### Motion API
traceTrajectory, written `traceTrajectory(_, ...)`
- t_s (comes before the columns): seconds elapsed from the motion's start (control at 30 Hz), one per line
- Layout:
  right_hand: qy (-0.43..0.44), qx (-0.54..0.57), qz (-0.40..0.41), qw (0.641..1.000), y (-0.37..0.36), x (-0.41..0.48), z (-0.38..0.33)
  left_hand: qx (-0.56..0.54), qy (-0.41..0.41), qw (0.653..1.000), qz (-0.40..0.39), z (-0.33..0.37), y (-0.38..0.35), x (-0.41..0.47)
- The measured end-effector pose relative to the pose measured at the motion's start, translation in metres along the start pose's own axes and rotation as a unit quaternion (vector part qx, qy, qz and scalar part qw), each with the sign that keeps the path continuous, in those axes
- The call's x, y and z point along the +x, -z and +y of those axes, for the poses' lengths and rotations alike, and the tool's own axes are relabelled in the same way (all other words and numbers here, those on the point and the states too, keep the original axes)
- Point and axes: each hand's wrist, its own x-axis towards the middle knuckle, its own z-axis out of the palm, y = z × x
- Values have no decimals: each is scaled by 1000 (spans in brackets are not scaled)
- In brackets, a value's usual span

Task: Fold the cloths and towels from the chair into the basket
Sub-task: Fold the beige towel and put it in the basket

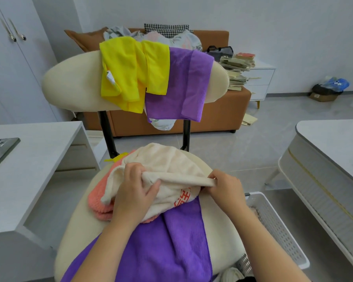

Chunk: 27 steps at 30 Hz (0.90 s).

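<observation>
Phone in dark grey [0, 153] lies on the white desk [39, 169] at far left, whose corner stands close beside the cream padded chair [69, 82]. Over the backrest hang a bright yellow microfibre cloth [130, 72], its small white tag unreadable, and a purple microfibre cloth [177, 88]. On the seat, the left hand [135, 192] grips a fold of the cream terry towel [167, 165] and the right hand [226, 188] pinches its other end; its red print is partly hidden. A coral fluffy towel [98, 200] lies beneath, a second purple cloth [161, 241] nearer. The white perforated plastic basket [277, 226] stands at the seat's right edge, with bare floor before a white round-cornered table [334, 143].
</observation>
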Motion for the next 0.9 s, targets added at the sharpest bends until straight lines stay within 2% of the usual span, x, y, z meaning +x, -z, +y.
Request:
traceTrajectory(0.1, -106, 59, -14, 993, 12, -5, 8, 31, 6, 993, -115, 8, 12, -2)
traceTrajectory(0.17, -136, 62, -12, 989, 30, 0, 7, 86, 2, 978, -192, 15, 24, 6)
traceTrajectory(0.23, -146, 46, 4, 988, 54, 8, -1, 172, -18, 962, -213, 25, 39, 22)
traceTrajectory(0.3, -153, 51, 37, 986, 78, 18, -11, 229, -16, 954, -193, 38, 55, 44)
traceTrajectory(0.37, -154, 72, 76, 983, 106, 27, -21, 274, -2, 952, -140, 57, 77, 64)
traceTrajectory(0.43, -170, 193, 97, 961, 137, 35, -34, 352, 7, 933, -75, 73, 103, 85)
traceTrajectory(0.5, -198, 396, 83, 893, 166, 40, -53, 369, 64, 926, -43, 95, 130, 104)
traceTrajectory(0.53, -199, 483, 66, 850, 180, 40, -65, 310, 109, 944, -39, 109, 139, 112)
traceTrajectory(0.57, -185, 558, 43, 808, 194, 38, -77, 197, 159, 967, -40, 121, 145, 122)
traceTrajectory(0.6, -160, 620, 22, 767, 208, 36, -90, 33, 216, 975, -52, 133, 149, 133)
traceTrajectory(0.63, -131, 664, 9, 736, 221, 35, -102, -138, 249, 957, -55, 144, 153, 143)
traceTrajectory(0.67, -99, 686, 4, 720, 232, 36, -112, -249, 237, 939, -30, 153, 157, 151)
traceTrajectory(0.7, -61, 682, 7, 729, 244, 35, -123, -293, 194, 936, 1, 159, 160, 160)
traceTrajectory(0.73, -15, 656, 17, 755, 255, 33, -134, -286, 133, 949, 19, 167, 166, 164)
traceTrajectory(0.8, 91, 566, 67, 817, 276, 25, -155, -206, 8, 978, 42, 180, 176, 170)
traceTrajectory(0.83, 147, 527, 103, 831, 287, 21, -166, -169, -32, 984, 45, 189, 180, 174)
traceTrajectory(0.9, 243, 469, 176, 831, 307, 19, -185, -119, -82, 987, 68, 212, 190, 177)
